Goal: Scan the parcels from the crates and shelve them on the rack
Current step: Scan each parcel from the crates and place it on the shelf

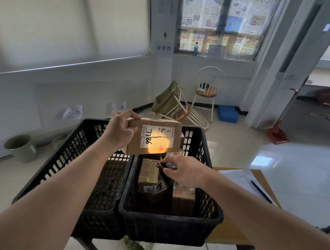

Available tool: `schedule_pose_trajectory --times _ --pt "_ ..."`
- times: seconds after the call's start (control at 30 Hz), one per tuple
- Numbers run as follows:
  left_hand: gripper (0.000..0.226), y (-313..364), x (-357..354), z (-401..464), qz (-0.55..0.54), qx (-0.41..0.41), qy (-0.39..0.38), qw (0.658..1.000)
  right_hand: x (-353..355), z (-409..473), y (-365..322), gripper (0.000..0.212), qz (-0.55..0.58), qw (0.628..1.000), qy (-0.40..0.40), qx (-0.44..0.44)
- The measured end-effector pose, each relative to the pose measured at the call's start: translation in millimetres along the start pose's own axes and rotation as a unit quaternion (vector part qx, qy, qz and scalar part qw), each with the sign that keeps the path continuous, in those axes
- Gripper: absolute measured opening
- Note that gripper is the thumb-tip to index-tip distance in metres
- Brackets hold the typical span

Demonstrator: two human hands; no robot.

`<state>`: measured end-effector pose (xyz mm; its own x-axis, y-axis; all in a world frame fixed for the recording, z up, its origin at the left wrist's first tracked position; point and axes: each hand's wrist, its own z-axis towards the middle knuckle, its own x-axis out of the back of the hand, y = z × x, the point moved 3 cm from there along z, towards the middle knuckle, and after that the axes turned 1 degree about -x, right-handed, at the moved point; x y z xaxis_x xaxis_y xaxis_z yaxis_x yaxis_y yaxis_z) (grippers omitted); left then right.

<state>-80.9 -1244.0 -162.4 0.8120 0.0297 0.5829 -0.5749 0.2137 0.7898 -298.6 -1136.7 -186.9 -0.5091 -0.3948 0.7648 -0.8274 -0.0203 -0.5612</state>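
Crates [172, 218]: side by side on desk [226, 235], more parcels inside right one.
Parcel [157, 137]: aloft over crates, gripped by left hand [119, 131].
Scanner [166, 166]: pinched in right hand [185, 172], beam on label.
Risk: misread if parcel tilts; drop if grip slackens.

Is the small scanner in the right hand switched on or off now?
On. The scanner throws an orange glow with a red dot onto the label of the parcel.
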Motion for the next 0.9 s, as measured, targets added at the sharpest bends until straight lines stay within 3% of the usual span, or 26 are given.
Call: schedule_pose_trajectory --times 0.5,0.67,0.83,0.9 --pt "0.026 22 -30 -3 0.001 0.021 0.012 1.0 15 0 40 0.042 -0.009 1.0 0.018 0.013" --pt "0.033 34 -43 -15 -0.111 0.051 0.089 0.989 25 5 77 0.04 0.148 0.987 0.066 -0.001" --pt "0.046 48 -55 -39 -0.31 0.117 0.117 0.936 45 15 91 0.044 0.326 0.928 0.183 -0.001" --pt "0.052 53 -58 -53 -0.339 0.132 0.116 0.924 55 19 86 0.049 0.387 0.899 0.204 -0.006"
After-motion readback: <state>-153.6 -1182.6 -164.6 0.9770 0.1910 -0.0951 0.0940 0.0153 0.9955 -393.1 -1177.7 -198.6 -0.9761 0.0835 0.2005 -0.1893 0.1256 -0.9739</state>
